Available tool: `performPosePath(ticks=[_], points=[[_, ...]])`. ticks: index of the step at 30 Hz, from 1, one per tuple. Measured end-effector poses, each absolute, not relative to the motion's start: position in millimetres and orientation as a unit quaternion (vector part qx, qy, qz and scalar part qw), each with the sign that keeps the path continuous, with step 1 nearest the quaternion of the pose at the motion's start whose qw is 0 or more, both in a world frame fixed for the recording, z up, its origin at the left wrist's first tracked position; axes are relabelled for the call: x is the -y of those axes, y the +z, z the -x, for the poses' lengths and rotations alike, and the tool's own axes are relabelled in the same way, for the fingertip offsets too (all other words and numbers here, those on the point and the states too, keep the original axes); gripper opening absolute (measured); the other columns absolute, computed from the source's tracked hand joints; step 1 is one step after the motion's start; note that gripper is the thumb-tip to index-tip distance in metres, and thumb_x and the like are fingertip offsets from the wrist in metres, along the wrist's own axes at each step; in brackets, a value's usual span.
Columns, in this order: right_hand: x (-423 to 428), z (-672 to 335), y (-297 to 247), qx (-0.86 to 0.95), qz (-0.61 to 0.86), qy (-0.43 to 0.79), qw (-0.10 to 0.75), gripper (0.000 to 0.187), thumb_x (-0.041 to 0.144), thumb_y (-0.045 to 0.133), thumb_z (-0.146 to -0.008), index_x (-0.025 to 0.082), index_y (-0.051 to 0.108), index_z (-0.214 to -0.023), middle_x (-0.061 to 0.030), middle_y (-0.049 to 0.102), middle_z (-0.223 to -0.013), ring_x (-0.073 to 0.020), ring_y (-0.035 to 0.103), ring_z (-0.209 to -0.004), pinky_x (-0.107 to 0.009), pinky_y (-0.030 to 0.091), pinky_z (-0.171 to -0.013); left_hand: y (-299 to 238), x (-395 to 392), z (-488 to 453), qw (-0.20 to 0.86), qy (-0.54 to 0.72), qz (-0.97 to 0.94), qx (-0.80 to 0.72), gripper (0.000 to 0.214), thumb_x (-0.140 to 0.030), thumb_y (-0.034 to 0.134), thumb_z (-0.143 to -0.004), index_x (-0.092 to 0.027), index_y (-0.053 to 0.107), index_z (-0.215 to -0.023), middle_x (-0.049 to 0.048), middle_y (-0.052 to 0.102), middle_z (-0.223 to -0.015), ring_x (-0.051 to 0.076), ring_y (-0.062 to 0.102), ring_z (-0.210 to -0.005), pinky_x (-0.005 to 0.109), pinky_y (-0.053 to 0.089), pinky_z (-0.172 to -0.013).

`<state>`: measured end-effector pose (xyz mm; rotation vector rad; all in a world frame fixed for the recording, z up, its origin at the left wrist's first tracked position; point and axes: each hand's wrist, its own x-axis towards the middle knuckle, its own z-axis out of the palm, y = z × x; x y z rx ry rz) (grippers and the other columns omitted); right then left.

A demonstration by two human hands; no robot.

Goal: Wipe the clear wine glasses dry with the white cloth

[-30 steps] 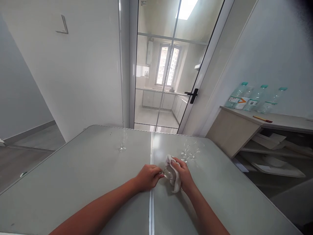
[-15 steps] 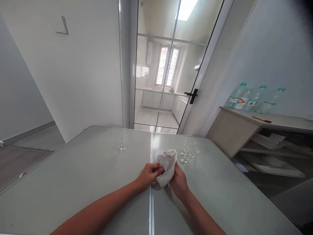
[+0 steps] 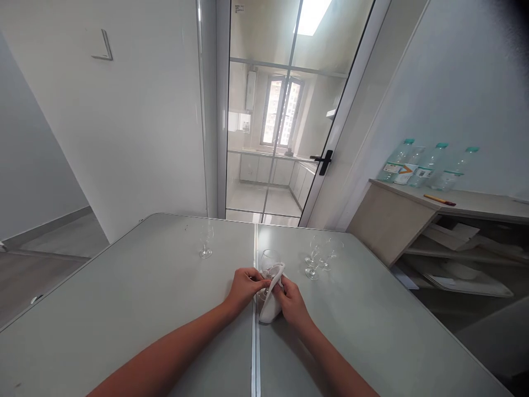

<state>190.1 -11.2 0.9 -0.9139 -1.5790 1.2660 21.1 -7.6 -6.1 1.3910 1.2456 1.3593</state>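
At the far left, a strip of grey floor shows beyond the glossy white wall panel, which carries a small L-shaped metallic trim. The broad grey-green tabletop, smooth and rounded at its far left corner, stretches in front of it. On its left half a clear, slender stemmed glass stands upright, well apart from everything else.

Next comes the left hand, its thumb and fingers pinched narrow on the lower part of a clear, round-bowled stemmed glass. This held glass is beside the tabletop's pale metal centre seam, bowl upward. A soft white folded cloth lies against it, hiding part of it, and the right hand grips that cloth from the right.

Behind, a metal-framed glass door (its lever handle is black) gives a view of white kitchen cabinets and a bright window. Right of the hands stands a cluster of clear stemmed glasses, overlapping too much to count.

Farther right, a pale wood-look shelf unit bears clear plastic bottles with teal caps and a slim brown-handled brush.
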Motion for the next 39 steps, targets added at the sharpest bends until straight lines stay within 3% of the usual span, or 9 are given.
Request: performPosePath(ticks=[6, 14, 18, 22, 25, 29, 32, 36, 39], points=[[15.7, -187.9, 7.5, 0.483, 0.34, 0.648, 0.481, 0.057, 0.066, 0.051, -0.091, 0.016, 0.074, -0.108, -0.0072, 0.071, -0.088, -0.0223, 0.061, -0.081, -0.032, 0.048, -0.074, -3.0, 3.5, -19.1, 0.375, 0.588, -0.533, -0.479, 0.043, -0.03, 0.088, -0.056, -0.018, 0.054, -0.079, -0.0063, 0.048, -0.074, 0.01, 0.043, -0.066, 0.02, 0.036, -0.059], [17.0, -190.0, 13.8, 0.539, 0.329, 0.644, 0.433, 0.048, 0.053, 0.078, -0.076, 0.016, 0.074, -0.106, -0.0061, 0.073, -0.083, -0.0232, 0.064, -0.078, -0.029, 0.048, -0.067, -10.9, 7.1, -24.8, 0.446, 0.546, -0.583, -0.403, 0.052, -0.037, 0.085, -0.066, -0.019, 0.059, -0.107, -0.0006, 0.059, -0.093, 0.013, 0.054, -0.076, 0.024, 0.043, -0.068], [15.1, -191.4, 13.6, 0.536, 0.321, 0.656, 0.423, 0.051, 0.053, 0.082, -0.071, 0.016, 0.073, -0.106, -0.0069, 0.074, -0.083, -0.023, 0.065, -0.073, -0.029, 0.047, -0.063, -13.5, 9.6, -23.8, 0.454, 0.531, -0.599, -0.392, 0.066, -0.042, 0.085, -0.069, -0.022, 0.059, -0.126, 0.0067, 0.063, -0.115, 0.021, 0.06, -0.096, 0.032, 0.048, -0.084], [15.7, -193.3, 13.0, 0.527, 0.31, 0.673, 0.416, 0.044, 0.044, 0.085, -0.071, 0.017, 0.073, -0.105, -0.0062, 0.073, -0.087, -0.0197, 0.064, -0.073, -0.028, 0.046, -0.066, -9.6, 11.9, -19.5, 0.516, 0.534, -0.59, -0.316, 0.062, -0.053, 0.071, -0.083, -0.022, 0.056, -0.135, 0.0114, 0.06, -0.131, 0.028, 0.057, -0.118, 0.039, 0.044, -0.101], [20.1, -194.5, 14.0, 0.501, 0.326, 0.701, 0.389, 0.037, 0.042, 0.082, -0.075, 0.018, 0.072, -0.102, -0.0044, 0.072, -0.085, -0.0168, 0.061, -0.07, -0.024, 0.044, -0.062, -6.8, 11.5, -15.7, 0.568, 0.54, -0.557, -0.274, 0.058, -0.055, 0.066, -0.088, -0.022, 0.057, -0.135, 0.012, 0.06, -0.132, 0.028, 0.056, -0.12, 0.038, 0.044, -0.101], [25.1, -194.8, 15.5, 0.493, 0.34, 0.732, 0.324, 0.033, 0.044, 0.077, -0.077, 0.019, 0.071, -0.099, -0.0032, 0.07, -0.083, -0.0161, 0.059, -0.067, -0.025, 0.043, -0.061, -7.7, 9.2, -13.8, 0.612, 0.529, -0.528, -0.259, 0.06, -0.052, 0.069, -0.086, -0.02, 0.056, -0.135, 0.0148, 0.064, -0.126, 0.026, 0.065, -0.104, 0.034, 0.05, -0.085], [21.4, -193.4, 12.7, 0.574, 0.369, 0.641, 0.352, 0.029, 0.045, 0.073, -0.08, 0.019, 0.07, -0.093, -0.0041, 0.07, -0.085, -0.0191, 0.06, -0.074, -0.027, 0.045, -0.066, -9.1, 6.5, -14.5, 0.581, 0.551, -0.54, -0.259, 0.064, -0.052, 0.074, -0.082, -0.018, 0.056, -0.134, 0.0169, 0.065, -0.126, 0.028, 0.064, -0.107, 0.037, 0.05, -0.088], [14.1, -192.1, 7.6, 0.67, 0.453, 0.422, 0.409, 0.022, 0.037, 0.071, -0.078, 0.018, 0.063, -0.07, -0.0021, 0.062, -0.065, -0.0184, 0.052, -0.064, -0.029, 0.041, -0.065, -6.2, 5.3, -15.1, 0.495, 0.595, -0.561, -0.294, 0.062, -0.042, 0.084, -0.074, -0.017, 0.059, -0.125, 0.0163, 0.069, -0.12, 0.029, 0.062, -0.114, 0.041, 0.045, -0.1], [17.1, -193.7, 12.2, 0.643, 0.407, 0.516, 0.393, 0.021, 0.038, 0.07, -0.078, 0.018, 0.067, -0.078, -0.0024, 0.065, -0.071, -0.018, 0.053, -0.068, -0.028, 0.041, -0.066, -1.4, 8.7, -14.3, 0.536, 0.583, -0.545, -0.276, 0.064, -0.043, 0.083, -0.075, -0.017, 0.059, -0.127, 0.0171, 0.069, -0.12, 0.029, 0.064, -0.11, 0.039, 0.05, -0.092]])
